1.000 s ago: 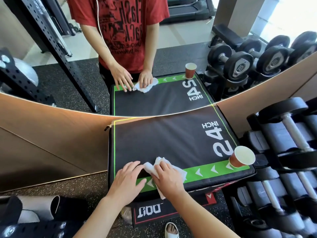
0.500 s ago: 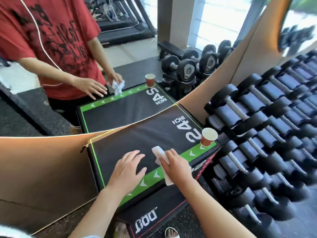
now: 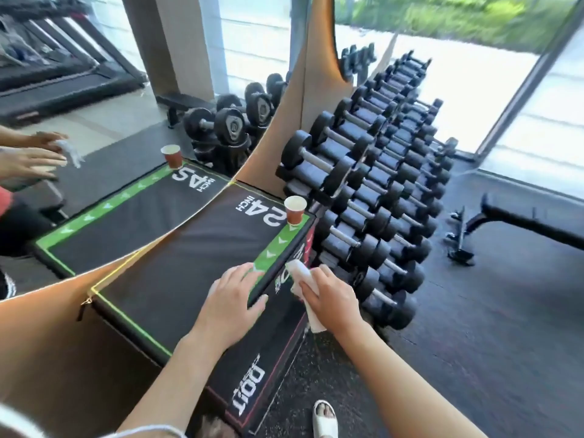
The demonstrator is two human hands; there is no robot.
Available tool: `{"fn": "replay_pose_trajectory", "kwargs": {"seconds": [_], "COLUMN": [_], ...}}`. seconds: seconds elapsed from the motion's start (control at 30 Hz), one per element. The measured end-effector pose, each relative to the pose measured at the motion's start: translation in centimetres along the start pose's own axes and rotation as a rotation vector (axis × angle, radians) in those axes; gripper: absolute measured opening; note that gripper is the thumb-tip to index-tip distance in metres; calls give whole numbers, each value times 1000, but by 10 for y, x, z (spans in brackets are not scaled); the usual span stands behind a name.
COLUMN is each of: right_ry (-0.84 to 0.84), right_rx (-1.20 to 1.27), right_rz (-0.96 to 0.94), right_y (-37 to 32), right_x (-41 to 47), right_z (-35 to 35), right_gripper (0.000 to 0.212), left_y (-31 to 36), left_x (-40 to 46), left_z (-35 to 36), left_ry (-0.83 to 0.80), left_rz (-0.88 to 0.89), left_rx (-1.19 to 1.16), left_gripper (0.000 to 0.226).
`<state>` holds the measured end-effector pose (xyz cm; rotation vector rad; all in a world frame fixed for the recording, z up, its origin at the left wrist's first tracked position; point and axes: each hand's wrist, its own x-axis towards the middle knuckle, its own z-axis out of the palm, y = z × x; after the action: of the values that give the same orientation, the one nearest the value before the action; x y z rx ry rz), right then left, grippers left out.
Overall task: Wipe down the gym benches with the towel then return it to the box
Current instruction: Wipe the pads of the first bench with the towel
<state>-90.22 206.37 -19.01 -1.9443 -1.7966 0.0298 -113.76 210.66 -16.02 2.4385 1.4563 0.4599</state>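
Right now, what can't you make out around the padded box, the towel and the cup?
- Towel: its middle is hidden under the right hand, head view.
- Cup: its inside is not visible from this angle.
- Padded box: the side lettering is partly covered by the towel and hand.
- Left hand: it covers the box's edge beneath it.
- Mirror figure: cut off by the left frame edge, blurred.

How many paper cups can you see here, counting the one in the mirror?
2. One real paper cup stands on the far right corner of the plyo box, beside the dumbbell rack. The other is its mirror reflection, at the reflected box's corner.
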Motion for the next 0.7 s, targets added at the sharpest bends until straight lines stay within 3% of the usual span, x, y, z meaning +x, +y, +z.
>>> {"fn": "replay_pose_trajectory", "kwargs": {"seconds": [0.27, 0.7], "right_ry": [160, 293], "right_rx": [-173, -162], "right_rz": [192, 496], "right_y": [85, 245], "right_x": [-83, -269], "right_z": [-67, -183], "right_gripper": [28, 35], "left_y": [105, 338], "left_x": [10, -24], "left_z": [44, 133], "left_ry": [-95, -231], "left_rz": [275, 577], "left_rx": [-80, -100], "left_gripper": [53, 55]}}
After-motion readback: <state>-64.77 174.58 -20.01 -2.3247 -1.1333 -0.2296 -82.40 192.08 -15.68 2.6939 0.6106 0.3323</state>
